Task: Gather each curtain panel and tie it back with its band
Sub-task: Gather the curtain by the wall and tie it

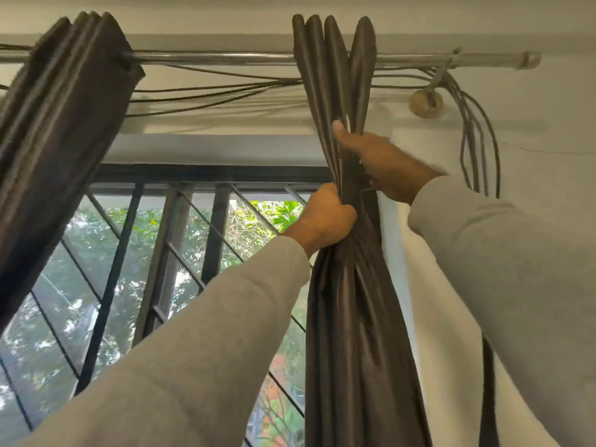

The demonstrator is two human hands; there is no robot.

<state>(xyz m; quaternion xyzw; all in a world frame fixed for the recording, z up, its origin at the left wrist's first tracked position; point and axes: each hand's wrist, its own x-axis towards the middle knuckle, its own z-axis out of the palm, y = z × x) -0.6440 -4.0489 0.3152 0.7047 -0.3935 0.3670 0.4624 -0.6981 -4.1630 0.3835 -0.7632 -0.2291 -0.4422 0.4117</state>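
Observation:
The right curtain panel (351,317) is dark brown and hangs bunched into a narrow column from the metal rod (209,58). My left hand (325,217) is clenched around the bunch from the left, at the window's top edge. Just above it, my right hand (383,162) grips the folds from the right, thumb pressed on the front. A dark strip between my hands may be the band, but I cannot tell. The left curtain panel (61,124) hangs gathered at the far left, untouched.
Several thin cables (225,88) run under the rod and drop down the wall at the right (480,150). A rod bracket (425,103) sits on the white wall. A barred window (167,253) with trees outside fills the middle.

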